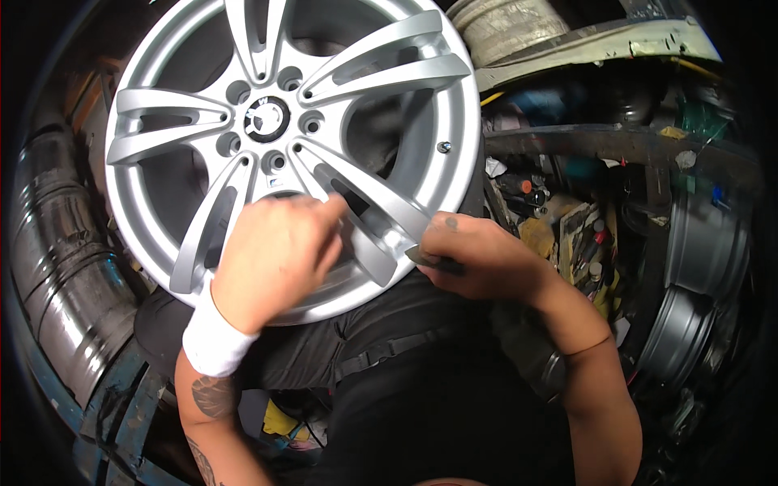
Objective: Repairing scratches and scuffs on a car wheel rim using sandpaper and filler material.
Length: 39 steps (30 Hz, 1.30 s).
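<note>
A silver alloy wheel rim [450, 182] with paired spokes lies tilted across my lap, its face toward me. At its hub sits a round black-and-white centre cap [267, 119], with bolt holes around it. My left hand [279, 247], below a white wristband [217, 336], is closed over the lower spokes; what its curled fingers hold, if anything, is hidden. At the rim's lower right edge, my right hand [482, 255] is closed on a small dark flat piece [436, 261], whose kind I cannot make out. A valve stem [444, 147] shows above that hand.
Shiny metal cylinders [69, 235] stand along the left, by a blue metal frame [121, 421]. On the right, cluttered shelving holds tools and bottles [587, 251], with more silver rims [689, 275] beyond. Another worn rim [510, 28] sits at the top.
</note>
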Available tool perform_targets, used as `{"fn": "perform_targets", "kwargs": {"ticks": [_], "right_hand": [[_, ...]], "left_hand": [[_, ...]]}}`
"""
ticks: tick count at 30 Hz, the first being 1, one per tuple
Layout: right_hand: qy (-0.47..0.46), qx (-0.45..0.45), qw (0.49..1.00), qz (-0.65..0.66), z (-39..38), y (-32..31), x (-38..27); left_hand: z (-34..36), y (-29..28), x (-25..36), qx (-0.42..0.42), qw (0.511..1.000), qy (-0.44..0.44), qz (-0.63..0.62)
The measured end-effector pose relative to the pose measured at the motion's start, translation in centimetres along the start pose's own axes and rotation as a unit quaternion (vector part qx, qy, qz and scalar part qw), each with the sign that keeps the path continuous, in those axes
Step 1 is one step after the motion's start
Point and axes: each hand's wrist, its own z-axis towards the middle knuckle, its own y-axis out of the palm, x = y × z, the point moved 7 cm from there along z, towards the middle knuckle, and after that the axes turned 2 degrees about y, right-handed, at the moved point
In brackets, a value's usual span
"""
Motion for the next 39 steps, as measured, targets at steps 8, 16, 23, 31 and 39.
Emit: {"fn": "perform_targets", "kwargs": {"ticks": [8,16,23,31,39], "right_hand": [[-0.018,-0.033,0.973,-0.229,1.4,2.4,-0.9],[-0.022,-0.09,0.944,-0.317,1.3,3.4,-2.2],[0.061,-0.237,0.908,-0.341,2.2,2.5,-1.3],[0.003,-0.225,0.87,-0.438,2.5,4.0,-1.2],[0.016,-0.235,0.9,-0.367,2.9,2.6,-1.7]], "left_hand": [[0.1,-0.6,-1.6,0.038,0.999,-0.009,0.036],[-0.5,-0.6,-1.4,0.059,0.997,0.019,0.037],[-0.8,-0.5,-1.5,0.064,0.997,0.018,0.051],[-1.0,-0.8,-1.7,0.068,0.996,0.013,0.048],[-0.9,-0.6,-2.2,0.073,0.996,0.015,0.053]]}}
